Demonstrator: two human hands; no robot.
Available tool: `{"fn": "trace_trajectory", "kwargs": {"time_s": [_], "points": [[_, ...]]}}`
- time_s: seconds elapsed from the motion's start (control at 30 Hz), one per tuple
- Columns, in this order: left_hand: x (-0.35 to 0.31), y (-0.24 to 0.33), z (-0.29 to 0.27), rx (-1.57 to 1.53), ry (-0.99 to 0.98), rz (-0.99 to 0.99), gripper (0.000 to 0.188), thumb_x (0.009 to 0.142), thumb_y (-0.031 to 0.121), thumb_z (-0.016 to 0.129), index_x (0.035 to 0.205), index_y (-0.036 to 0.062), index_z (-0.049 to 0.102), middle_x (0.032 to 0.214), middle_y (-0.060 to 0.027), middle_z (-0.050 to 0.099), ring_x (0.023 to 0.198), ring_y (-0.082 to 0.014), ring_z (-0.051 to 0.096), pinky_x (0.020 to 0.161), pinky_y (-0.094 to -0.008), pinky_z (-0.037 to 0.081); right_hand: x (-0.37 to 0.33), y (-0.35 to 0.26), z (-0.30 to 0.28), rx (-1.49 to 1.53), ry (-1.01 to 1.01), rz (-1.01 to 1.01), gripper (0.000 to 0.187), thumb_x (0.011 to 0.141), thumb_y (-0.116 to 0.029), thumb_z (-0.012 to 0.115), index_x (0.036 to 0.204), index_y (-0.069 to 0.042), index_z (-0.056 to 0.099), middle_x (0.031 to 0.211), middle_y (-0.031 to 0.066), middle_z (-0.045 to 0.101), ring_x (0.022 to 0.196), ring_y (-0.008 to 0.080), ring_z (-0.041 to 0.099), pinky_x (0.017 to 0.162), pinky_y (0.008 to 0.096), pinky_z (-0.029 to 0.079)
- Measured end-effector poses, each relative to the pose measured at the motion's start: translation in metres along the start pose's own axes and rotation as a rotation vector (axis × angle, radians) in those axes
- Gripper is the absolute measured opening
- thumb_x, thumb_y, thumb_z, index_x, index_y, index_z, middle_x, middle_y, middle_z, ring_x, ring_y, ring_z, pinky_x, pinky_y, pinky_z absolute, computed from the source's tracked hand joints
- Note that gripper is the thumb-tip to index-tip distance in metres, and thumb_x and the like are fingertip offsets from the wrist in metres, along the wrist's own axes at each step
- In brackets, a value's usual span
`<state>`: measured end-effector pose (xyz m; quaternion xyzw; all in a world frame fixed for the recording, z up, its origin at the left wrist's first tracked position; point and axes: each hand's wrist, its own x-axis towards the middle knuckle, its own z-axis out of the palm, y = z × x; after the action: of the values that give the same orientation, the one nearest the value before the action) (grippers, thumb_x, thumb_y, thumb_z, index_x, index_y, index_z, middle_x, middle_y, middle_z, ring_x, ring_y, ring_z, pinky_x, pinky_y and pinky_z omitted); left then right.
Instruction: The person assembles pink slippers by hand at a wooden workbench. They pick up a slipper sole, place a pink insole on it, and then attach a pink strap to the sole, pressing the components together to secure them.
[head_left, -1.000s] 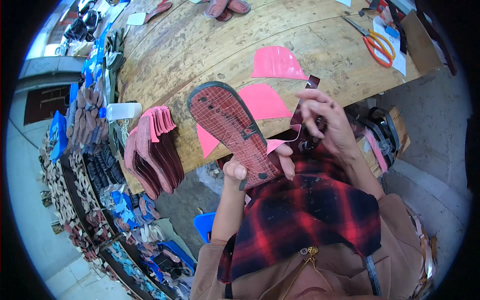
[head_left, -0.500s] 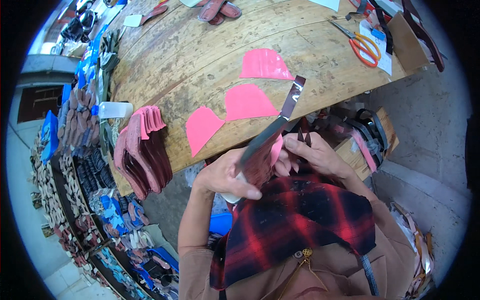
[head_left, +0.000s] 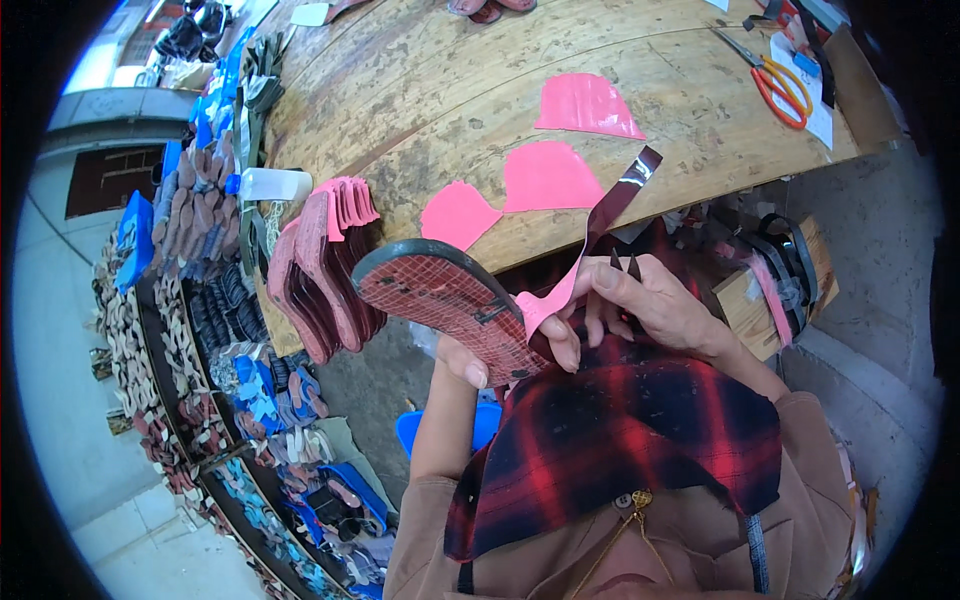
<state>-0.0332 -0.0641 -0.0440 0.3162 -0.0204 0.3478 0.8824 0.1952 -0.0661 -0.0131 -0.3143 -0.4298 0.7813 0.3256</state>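
My left hand [head_left: 462,362] grips a shoe sole [head_left: 440,310] with a dark rim, its reddish, mesh-patterned face showing and its rounded end tilted up toward the table. A pink piece [head_left: 550,305] wraps over the sole's right edge. From beside it a dark glossy strip [head_left: 620,195] runs up over the table edge. My right hand [head_left: 650,305] is closed at the pink piece and the lower end of the strip. Two dark points of a tool [head_left: 625,266] stick up from its fingers; the rest of that tool is hidden.
Pink cut pieces [head_left: 553,175] lie on the wooden table [head_left: 420,130]. A stack of reddish soles with pink tabs [head_left: 325,250] hangs at its left edge, beside a white bottle [head_left: 275,184]. Orange-handled scissors [head_left: 783,90] lie far right. Shelves of footwear parts [head_left: 190,330] stand left.
The sole has turned from nearly edge-on to show its reddish face, its rounded end swinging left. The dark strip now curves down to the right hand. The whole view has shifted slightly.
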Motion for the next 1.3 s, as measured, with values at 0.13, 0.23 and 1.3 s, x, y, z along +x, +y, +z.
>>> {"fn": "trace_trajectory", "kwargs": {"time_s": [0.13,0.23,1.3], "points": [[0.002,-0.003,-0.001,0.058,0.022,-0.013,0.079,0.064,0.036,0.078,0.122,-0.0116,0.055,0.104,-0.0286,0.063,0.105,-0.0374,0.060,0.097,-0.0456,0.042,0.000,-0.002,0.000,-0.007,0.011,0.033,0.045,0.103,-0.044,0.043,0.099,-0.003,0.061,0.074,-0.0004,0.058,0.064,0.0051,0.052,0.053,0.0201,0.037],[0.000,-0.002,-0.001,0.026,0.028,-0.042,0.080,0.063,0.034,0.079,0.122,-0.0136,0.054,0.106,-0.0299,0.062,0.109,-0.0383,0.059,0.099,-0.0443,0.042,0.006,0.017,0.003,0.122,0.026,-0.069,0.043,0.102,-0.044,0.046,0.099,-0.004,0.060,0.073,-0.0021,0.056,0.065,0.0047,0.049,0.056,0.0203,0.036],[-0.004,-0.037,-0.028,-0.152,-0.137,-0.092,0.071,0.080,0.043,0.065,0.126,-0.0101,0.050,0.111,-0.0307,0.062,0.104,-0.0445,0.060,0.091,-0.0546,0.043,0.022,0.008,-0.005,0.012,-0.104,-0.297,0.012,0.095,-0.008,0.056,0.101,0.003,0.056,0.072,0.0073,0.063,0.055,0.0155,0.064,0.052,0.0247,0.052]]}}
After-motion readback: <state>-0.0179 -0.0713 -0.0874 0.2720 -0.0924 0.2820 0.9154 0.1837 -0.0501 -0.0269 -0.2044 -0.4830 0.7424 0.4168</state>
